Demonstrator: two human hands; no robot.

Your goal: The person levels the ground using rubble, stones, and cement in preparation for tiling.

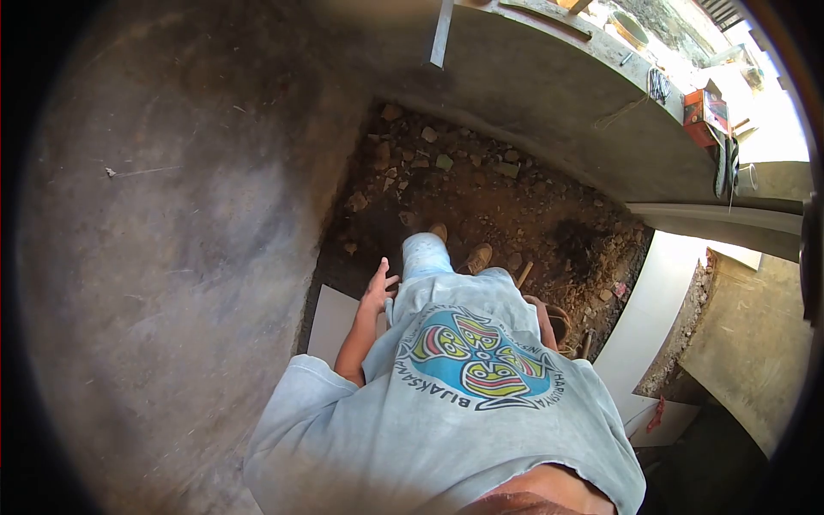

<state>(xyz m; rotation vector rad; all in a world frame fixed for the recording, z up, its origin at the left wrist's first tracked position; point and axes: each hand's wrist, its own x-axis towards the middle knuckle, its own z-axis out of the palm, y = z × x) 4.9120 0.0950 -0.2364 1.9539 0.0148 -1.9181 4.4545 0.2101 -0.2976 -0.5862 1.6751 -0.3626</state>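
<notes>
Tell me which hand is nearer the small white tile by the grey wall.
Left. The left hand is beside the small white tile; the right forearm lies farther right, hand hidden.

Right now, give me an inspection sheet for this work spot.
surface: dirt floor, strewn with rubble
job's things: tile, white, at the pit's left edge
clutter: orange box and bucket on ledge
grips: left hand open, fingers spread, by the tile; right hand hidden behind the shirt
cables: dark cords on the ledge
surroundings: concrete wall left, white slab right
</notes>
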